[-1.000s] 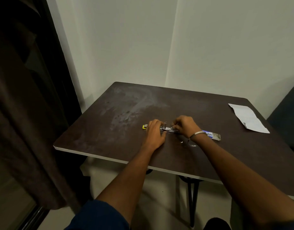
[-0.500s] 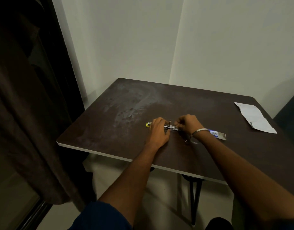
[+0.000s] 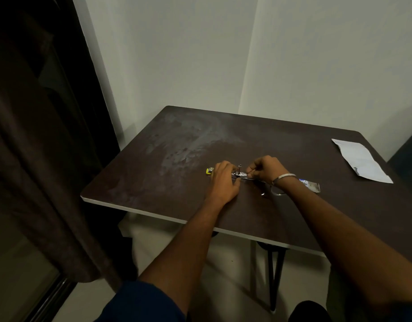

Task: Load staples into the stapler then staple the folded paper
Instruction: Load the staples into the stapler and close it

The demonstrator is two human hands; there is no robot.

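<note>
I am looking down at the dark table (image 3: 153, 182) and both hands are busy near its front edge, about the middle. My left hand (image 3: 223, 182) lies over the stapler (image 3: 241, 175) and presses its left part down, fingers curled on it. My right hand (image 3: 266, 169) is bunched up with the fingertips pinched at the shiny middle of the stapler. It may be holding a strip of staples, but that is too small and dark for me to tell.

What could go wrong? I think the staples could slip out of the pinch and scatter on the table, because they are tiny and the light is poor. The strip could also go in crooked and jam. If the left hand lets go, the stapler could slide or snap shut on a finger.

The folded paper (image 3: 360, 160) lies well apart, by the back right corner of the table. It waits for later.

A small yellow thing (image 3: 209, 170) peeks out just left of the left hand; it may be the stapler's end or a little box. A small blue and silver packet (image 3: 310, 185) lies just beside the right wrist. I cannot see what is inside either one.
</note>
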